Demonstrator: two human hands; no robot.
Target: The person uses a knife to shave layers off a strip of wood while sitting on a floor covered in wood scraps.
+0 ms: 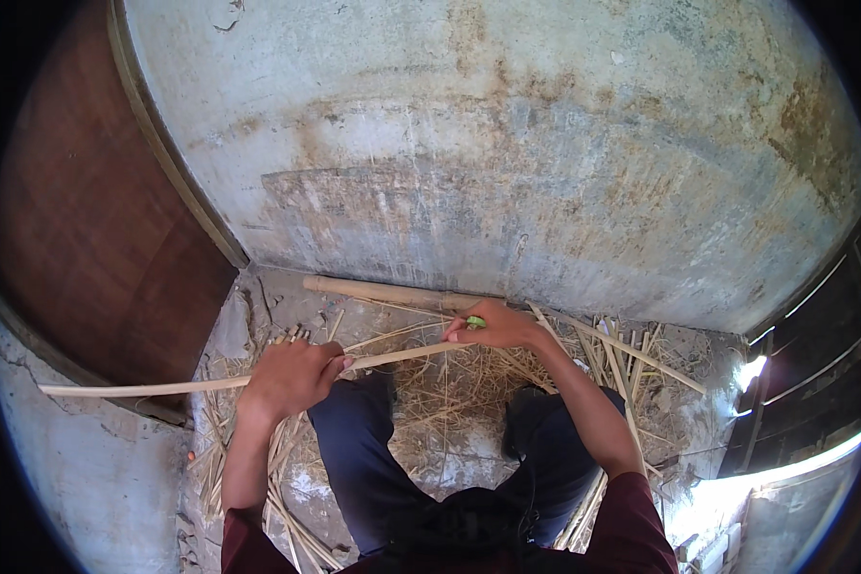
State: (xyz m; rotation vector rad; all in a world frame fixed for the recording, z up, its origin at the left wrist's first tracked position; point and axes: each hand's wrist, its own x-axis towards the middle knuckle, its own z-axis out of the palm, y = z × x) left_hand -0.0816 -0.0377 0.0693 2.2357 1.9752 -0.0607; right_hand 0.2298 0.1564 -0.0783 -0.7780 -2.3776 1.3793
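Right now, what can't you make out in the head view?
All in the head view:
Green object: mostly covered by the right hand; kind unclear.
Pale strip: right end lost at the right hand, a stretch covered by the left hand.
Maroon sleeves: cut off by the lower edge.

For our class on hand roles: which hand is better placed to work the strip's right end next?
Likely the right hand, at the visible right end of the strip with a green object in its grasp. The left hand grips it farther left.
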